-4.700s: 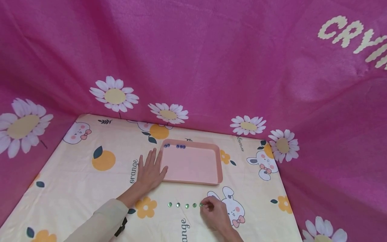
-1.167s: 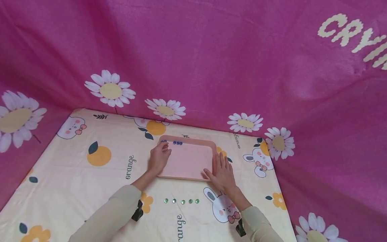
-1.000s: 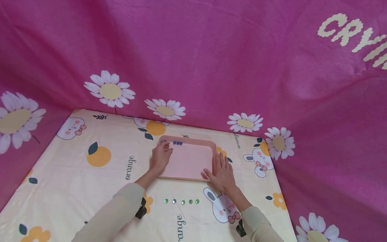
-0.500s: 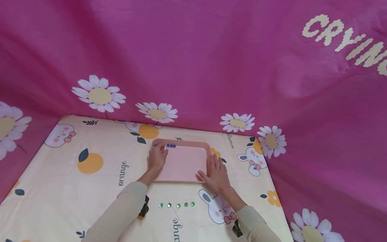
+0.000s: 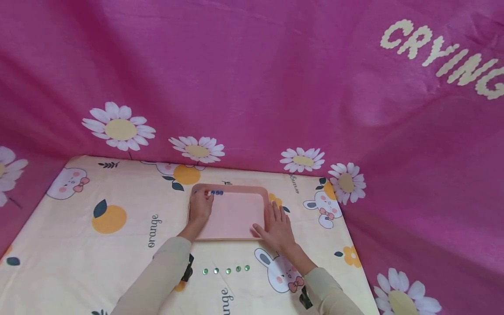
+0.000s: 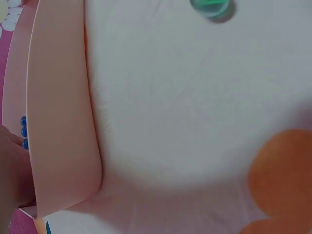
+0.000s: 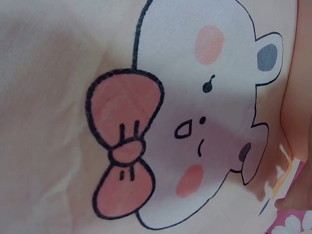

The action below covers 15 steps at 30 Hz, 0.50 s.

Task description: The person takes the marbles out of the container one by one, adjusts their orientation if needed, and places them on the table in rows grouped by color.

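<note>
- Centrally, the pink tray (image 5: 236,214) is laid on the cloth.
- Blue beads (image 5: 217,193) at its far-left corner are met by the left hand (image 5: 200,208), fingers curled; whether one is pinched cannot be told.
- Its near-right edge is touched by the right hand (image 5: 276,227), fingers spread flat.

One pink tray (image 5: 236,216) at mid-table. Blue beads (image 5: 217,193): three visible in a tight row at the tray's far left corner; any more there would be hidden behind the left hand (image 5: 200,209). Green beads (image 5: 226,271): five, in a line on the table just in front of the tray. Two hands: left on the tray's left side, right hand (image 5: 275,227) at its near right corner.
</note>
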{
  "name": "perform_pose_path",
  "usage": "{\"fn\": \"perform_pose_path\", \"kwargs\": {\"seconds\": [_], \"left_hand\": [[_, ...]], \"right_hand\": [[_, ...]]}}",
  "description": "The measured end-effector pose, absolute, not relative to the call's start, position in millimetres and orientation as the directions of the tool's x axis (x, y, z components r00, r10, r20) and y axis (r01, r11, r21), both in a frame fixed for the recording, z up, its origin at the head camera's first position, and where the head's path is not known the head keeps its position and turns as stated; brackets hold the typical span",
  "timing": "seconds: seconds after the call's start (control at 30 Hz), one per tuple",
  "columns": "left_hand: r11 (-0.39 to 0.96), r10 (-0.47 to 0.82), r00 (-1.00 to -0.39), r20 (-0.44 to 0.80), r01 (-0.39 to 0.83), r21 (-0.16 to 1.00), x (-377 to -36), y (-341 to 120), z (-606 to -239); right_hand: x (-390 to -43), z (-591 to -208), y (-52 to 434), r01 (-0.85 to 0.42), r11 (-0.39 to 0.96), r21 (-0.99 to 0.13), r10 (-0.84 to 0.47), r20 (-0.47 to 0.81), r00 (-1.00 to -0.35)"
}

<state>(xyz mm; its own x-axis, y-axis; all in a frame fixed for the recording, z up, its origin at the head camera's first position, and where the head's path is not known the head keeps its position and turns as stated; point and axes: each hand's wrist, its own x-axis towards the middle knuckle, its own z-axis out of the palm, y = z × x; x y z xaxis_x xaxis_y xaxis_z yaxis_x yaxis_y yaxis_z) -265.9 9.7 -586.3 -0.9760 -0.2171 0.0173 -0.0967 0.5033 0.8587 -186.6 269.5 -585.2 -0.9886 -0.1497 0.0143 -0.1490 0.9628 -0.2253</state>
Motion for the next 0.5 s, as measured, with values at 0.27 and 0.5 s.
{"fn": "perform_pose_path", "kwargs": {"seconds": [0.27, 0.5], "left_hand": [[0.501, -0.212, -0.977, 0.02, -0.091, 0.861, -269.9, 10.2, -584.1], [0.537, -0.218, -0.975, 0.039, -0.086, 0.839, -270.8, 12.9, -582.5]], "right_hand": [[-186.0, -583.7, 267.5, -0.157, 0.96, -0.23, -0.153, 0.036, -0.988], [-184.9, -584.8, 269.0, -0.163, 0.962, -0.219, -0.159, 0.039, -0.987]]}}
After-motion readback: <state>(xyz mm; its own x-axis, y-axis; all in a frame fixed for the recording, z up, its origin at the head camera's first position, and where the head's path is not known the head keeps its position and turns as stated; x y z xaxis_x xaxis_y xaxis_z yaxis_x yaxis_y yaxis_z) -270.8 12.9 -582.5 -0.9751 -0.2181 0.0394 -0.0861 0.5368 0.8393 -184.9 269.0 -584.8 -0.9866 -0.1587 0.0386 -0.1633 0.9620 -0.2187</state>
